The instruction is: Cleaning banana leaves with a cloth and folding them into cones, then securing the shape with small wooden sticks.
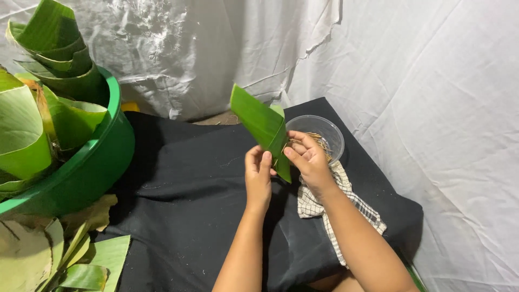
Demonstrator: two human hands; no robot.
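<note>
While both hands pinch folded leaf (263, 125), left hand (258, 174) and right hand (307, 159) grip leaf just before bowl (333, 134); cloth (316, 205) below bowl.

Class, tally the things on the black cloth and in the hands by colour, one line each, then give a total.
Green: 1, the folded leaf held by both hands
Clear: 1, the plastic bowl of thin sticks
Checked white: 1, the cloth
Total: 3

Both bare forearms are reaching forward and upward, converging at mid-frame. The left hand (258, 174) is standing upright, back toward the camera, its fingers (266, 160) closing in a pinch. The right hand (309, 159) is angling inward, thumb and fingertips pressing together opposite it.
</note>
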